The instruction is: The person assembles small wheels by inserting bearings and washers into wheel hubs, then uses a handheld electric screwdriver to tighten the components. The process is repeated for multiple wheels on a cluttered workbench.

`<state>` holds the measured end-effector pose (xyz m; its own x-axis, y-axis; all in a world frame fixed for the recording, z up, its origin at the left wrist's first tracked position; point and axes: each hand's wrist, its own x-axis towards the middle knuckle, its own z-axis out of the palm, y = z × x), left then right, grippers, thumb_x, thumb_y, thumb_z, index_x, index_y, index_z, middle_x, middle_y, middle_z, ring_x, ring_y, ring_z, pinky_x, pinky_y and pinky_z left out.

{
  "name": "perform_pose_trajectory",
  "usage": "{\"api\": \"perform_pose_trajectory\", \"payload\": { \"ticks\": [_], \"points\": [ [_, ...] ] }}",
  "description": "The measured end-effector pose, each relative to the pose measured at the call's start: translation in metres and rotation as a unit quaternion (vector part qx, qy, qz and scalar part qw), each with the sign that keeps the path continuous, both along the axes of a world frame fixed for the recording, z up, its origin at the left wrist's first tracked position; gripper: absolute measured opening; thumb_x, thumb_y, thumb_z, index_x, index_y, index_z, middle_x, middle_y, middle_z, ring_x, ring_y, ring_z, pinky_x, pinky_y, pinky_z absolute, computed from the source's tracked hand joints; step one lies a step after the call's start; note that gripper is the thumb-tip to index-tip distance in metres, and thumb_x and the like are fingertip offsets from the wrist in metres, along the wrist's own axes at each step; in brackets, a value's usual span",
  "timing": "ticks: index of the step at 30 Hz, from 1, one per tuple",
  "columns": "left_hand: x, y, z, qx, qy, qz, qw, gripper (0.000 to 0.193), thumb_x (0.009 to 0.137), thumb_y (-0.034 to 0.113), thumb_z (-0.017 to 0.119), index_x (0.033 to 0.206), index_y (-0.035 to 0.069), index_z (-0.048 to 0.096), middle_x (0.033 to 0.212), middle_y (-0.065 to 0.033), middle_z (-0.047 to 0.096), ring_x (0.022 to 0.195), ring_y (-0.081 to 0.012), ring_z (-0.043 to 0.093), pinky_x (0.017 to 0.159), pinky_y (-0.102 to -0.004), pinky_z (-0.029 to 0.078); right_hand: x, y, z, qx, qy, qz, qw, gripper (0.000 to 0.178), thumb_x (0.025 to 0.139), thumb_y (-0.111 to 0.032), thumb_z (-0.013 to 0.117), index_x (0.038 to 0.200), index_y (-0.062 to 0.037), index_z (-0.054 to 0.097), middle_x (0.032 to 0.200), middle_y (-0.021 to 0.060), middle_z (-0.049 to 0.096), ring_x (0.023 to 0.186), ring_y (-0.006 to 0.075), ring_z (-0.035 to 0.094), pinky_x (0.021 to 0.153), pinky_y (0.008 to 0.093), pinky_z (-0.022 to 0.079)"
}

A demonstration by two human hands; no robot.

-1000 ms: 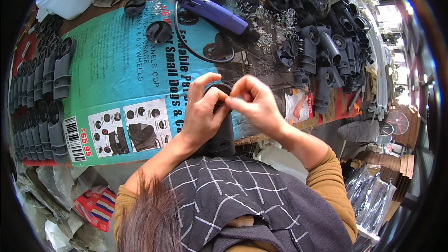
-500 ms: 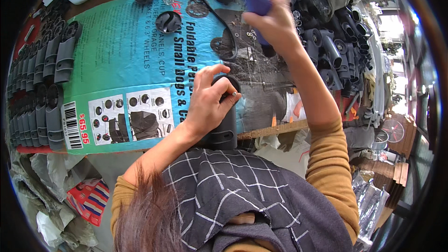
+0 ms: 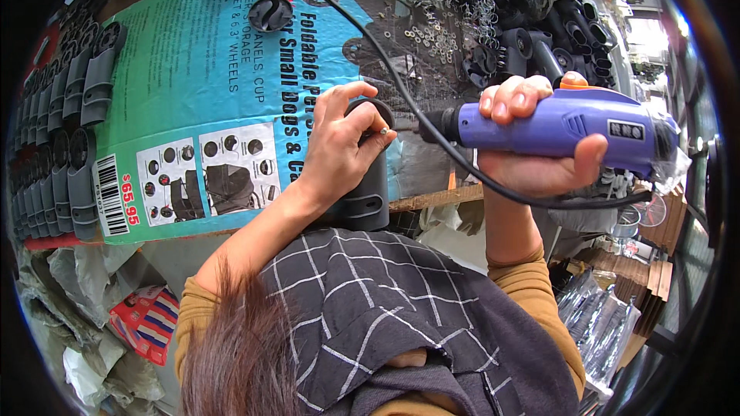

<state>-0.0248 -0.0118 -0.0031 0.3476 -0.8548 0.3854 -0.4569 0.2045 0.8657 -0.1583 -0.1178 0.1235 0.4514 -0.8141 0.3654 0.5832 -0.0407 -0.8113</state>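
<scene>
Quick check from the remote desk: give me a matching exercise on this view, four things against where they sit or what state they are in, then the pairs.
Things:
1. purple power tool
2. dark grey plastic part
3. row of grey plastic parts
4. black cord

Places or states:
A. lined up along the left edge of the cardboard sheet
B. gripped in the right hand
C. under the left hand, at the bench edge
D. trailing across the bench from the tool

Pairs: 1-B, 2-C, 3-A, 4-D
</scene>
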Motion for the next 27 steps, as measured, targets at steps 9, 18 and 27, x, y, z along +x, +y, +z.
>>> {"api": "perform_pose_trajectory", "payload": {
  "ticks": [9,18,27],
  "points": [
    [-0.001,-0.001,0.002,-0.005,0.006,0.000,1.000,0.018,0.073,0.006,0.079,0.077,0.006,0.062,0.122,-0.0111,0.053,0.109,-0.0288,0.046,0.095,-0.0407,0.035,0.006,0.009,0.001,-0.067,0.001,0.042,0.997,0.070,0.082,-0.067,0.057,0.125,-0.0117,0.050,0.086,0.0098,0.060,0.072,0.0220,0.056,0.068,0.0386,0.046],
    [0.000,-0.001,0.000,-0.008,0.000,-0.001,1.000,0.019,0.070,0.005,0.079,0.078,0.007,0.062,0.121,-0.0115,0.053,0.111,-0.0305,0.047,0.097,-0.0419,0.033,0.005,0.015,0.000,-0.056,0.029,0.030,0.998,0.072,0.082,-0.069,0.055,0.126,-0.0125,0.050,0.086,0.0097,0.061,0.072,0.0220,0.056,0.069,0.0389,0.045],
    [0.000,-0.001,0.001,-0.007,0.010,-0.002,1.000,0.019,0.070,0.008,0.081,0.077,0.008,0.063,0.121,-0.0098,0.053,0.114,-0.0298,0.045,0.098,-0.0422,0.032,0.006,0.017,0.002,-0.085,0.020,0.022,0.996,0.073,0.082,-0.067,0.055,0.127,-0.0105,0.049,0.085,0.0113,0.059,0.072,0.0233,0.057,0.070,0.0403,0.046]
  ]
}}
